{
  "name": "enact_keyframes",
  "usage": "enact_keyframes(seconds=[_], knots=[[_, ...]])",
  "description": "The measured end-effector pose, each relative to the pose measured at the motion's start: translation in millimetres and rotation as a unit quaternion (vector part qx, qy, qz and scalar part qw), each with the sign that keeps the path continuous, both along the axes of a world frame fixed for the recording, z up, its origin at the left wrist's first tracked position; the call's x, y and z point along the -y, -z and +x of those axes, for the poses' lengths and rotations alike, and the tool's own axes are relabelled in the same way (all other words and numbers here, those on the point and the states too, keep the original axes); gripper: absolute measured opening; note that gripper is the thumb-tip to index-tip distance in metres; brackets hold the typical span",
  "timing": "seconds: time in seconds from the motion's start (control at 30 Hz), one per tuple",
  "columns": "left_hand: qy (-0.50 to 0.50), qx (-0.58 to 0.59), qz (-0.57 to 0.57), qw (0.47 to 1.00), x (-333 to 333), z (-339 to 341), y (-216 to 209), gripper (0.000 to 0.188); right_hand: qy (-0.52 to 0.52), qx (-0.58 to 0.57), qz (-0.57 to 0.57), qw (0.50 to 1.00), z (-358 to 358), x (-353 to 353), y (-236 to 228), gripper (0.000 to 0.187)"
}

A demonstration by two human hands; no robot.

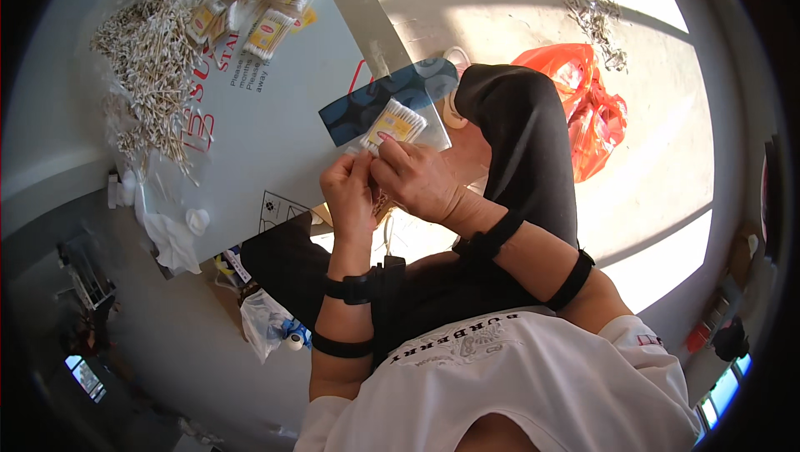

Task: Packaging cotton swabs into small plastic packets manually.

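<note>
A small clear pack of cotton swabs (397, 121) with a yellow label is held up over the near edge of the table. My right hand (418, 179) grips its lower end, fingers curled in. Close beside it, my left hand (348, 191) pinches the same end of the wrapper, with the fingertips of both hands almost touching. The fingers hide the bottom of the pack. A dark blue translucent strip (350, 109) lies on the table just beyond the pack.
The grey table (287, 131) carries a heap of loose cotton swabs (154, 69) at far left. Several filled swab packs (268, 33) lie at its far end. White tissue (173, 235) hangs at the left corner. A red plastic bag (596, 119) sits on the floor at right, past my knee.
</note>
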State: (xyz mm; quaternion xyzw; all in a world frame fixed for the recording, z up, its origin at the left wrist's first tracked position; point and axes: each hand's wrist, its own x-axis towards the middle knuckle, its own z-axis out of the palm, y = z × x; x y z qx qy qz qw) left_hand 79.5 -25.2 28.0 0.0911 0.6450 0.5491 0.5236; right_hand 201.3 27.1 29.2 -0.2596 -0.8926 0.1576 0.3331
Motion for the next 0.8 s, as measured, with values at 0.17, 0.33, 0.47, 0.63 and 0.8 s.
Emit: enact_keyframes(seconds=[0.17, 0.33, 0.47, 0.63, 0.8], knots=[[0.183, -0.427, -0.084, 0.881, -5, -24, 3, 0.022, 0.019, 0.019, -0.275, 0.961, 23, 0, -4, 0.032], [0.223, -0.598, -0.086, 0.765, -5, -25, 5, 0.02, 0.008, 0.083, -0.157, 0.984, 26, 5, -19, 0.081], [0.158, -0.514, -0.031, 0.843, -2, -27, 12, 0.023, -0.024, 0.087, -0.122, 0.988, 3, 18, -7, 0.078], [0.063, -0.285, 0.027, 0.956, 11, -41, 18, 0.021, -0.151, -0.058, -0.175, 0.971, -15, 8, 0, 0.062], [-0.045, -0.196, 0.078, 0.977, 2, -9, 4, 0.022, -0.091, -0.164, -0.189, 0.964, -50, 8, -5, 0.067]])
